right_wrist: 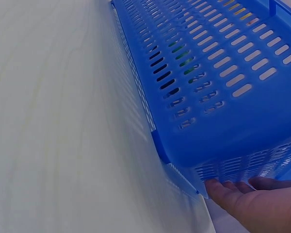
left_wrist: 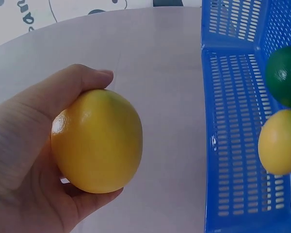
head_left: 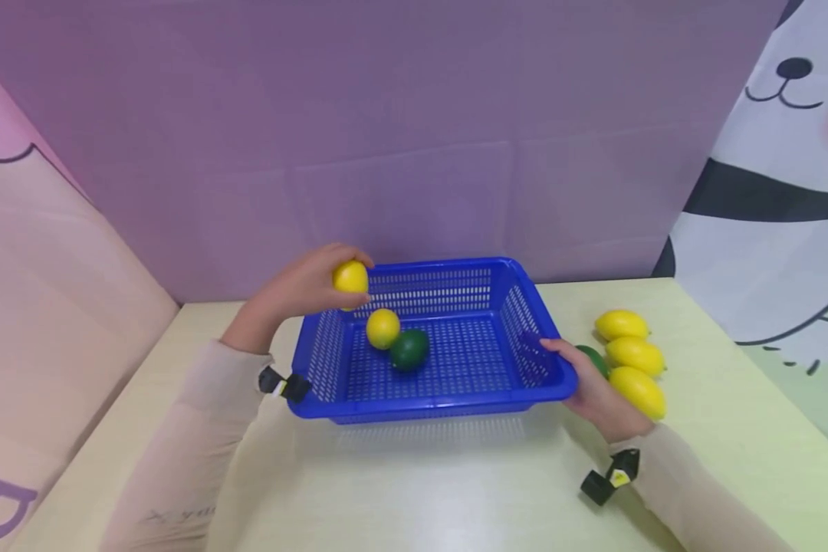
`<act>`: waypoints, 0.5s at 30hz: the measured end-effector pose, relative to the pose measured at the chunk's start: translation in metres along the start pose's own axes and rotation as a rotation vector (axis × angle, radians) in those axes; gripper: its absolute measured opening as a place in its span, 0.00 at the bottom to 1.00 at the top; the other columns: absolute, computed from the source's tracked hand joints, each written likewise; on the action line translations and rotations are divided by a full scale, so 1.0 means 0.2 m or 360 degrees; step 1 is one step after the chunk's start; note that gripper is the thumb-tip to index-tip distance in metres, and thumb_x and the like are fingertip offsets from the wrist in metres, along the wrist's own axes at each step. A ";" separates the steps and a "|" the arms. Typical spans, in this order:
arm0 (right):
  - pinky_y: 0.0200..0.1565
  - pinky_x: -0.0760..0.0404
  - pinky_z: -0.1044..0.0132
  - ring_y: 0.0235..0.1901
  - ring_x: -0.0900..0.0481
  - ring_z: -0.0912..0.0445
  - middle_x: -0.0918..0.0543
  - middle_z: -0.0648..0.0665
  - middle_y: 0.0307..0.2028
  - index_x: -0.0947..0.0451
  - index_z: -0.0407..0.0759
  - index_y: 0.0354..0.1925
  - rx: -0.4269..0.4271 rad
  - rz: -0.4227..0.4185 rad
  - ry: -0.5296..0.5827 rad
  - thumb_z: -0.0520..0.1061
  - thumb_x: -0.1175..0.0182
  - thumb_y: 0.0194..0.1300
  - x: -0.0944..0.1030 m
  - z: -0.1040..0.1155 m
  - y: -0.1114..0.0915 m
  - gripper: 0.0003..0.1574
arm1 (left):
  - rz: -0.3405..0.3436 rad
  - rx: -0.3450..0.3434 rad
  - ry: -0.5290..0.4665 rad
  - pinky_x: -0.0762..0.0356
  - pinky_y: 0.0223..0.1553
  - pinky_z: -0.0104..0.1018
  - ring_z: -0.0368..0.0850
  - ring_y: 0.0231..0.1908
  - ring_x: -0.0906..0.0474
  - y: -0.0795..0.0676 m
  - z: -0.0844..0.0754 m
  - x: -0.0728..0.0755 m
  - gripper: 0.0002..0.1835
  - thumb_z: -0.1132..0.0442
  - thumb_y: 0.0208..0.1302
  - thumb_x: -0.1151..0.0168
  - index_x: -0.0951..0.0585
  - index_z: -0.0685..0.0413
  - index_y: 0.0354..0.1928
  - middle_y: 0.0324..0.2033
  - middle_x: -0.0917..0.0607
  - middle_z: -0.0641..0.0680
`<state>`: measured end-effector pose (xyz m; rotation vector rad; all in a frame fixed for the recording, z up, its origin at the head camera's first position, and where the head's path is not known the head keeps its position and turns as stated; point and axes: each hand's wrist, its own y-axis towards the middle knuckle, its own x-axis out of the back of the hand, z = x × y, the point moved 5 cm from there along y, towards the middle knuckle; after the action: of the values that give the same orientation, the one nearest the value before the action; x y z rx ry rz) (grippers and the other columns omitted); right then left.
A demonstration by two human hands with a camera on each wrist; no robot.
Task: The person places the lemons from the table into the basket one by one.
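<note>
My left hand (head_left: 310,282) grips a yellow lemon (head_left: 350,277) above the left back corner of a blue plastic basket (head_left: 448,402). In the left wrist view, thumb and fingers curl round this lemon (left_wrist: 99,141), beside the basket's wall (left_wrist: 233,194). Another lemon (head_left: 382,329) and a dark green fruit (head_left: 410,350) lie touching inside the basket. My right hand (head_left: 593,395) holds the basket's right rim, its thumb over the edge. From the right wrist, its fingers (right_wrist: 228,194) show against the basket's slotted side; their tips are partly hidden.
Right of the basket, several lemons (head_left: 635,356) lie in a row on the pale table (head_left: 428,483). A green fruit (head_left: 592,359) beside them is partly covered by my right hand. A purple cloth wall (head_left: 400,138) stands close behind the basket.
</note>
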<state>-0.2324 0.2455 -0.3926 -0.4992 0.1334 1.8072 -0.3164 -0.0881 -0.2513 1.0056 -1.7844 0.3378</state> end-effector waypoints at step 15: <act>0.50 0.22 0.64 0.47 0.24 0.56 0.25 0.48 0.49 0.58 0.40 0.67 -0.0005 -0.0008 -0.0034 0.52 0.60 0.73 -0.01 0.00 0.00 0.33 | 0.0021 -0.0082 -0.0034 0.26 0.44 0.43 0.50 0.45 0.28 0.12 -0.02 -0.11 0.24 0.54 0.53 0.31 0.22 0.52 0.52 0.48 0.22 0.55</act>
<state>-0.2318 0.2447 -0.3918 -0.4821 0.1142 1.8077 -0.3286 -0.0606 -0.2639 0.9647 -1.8106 0.2893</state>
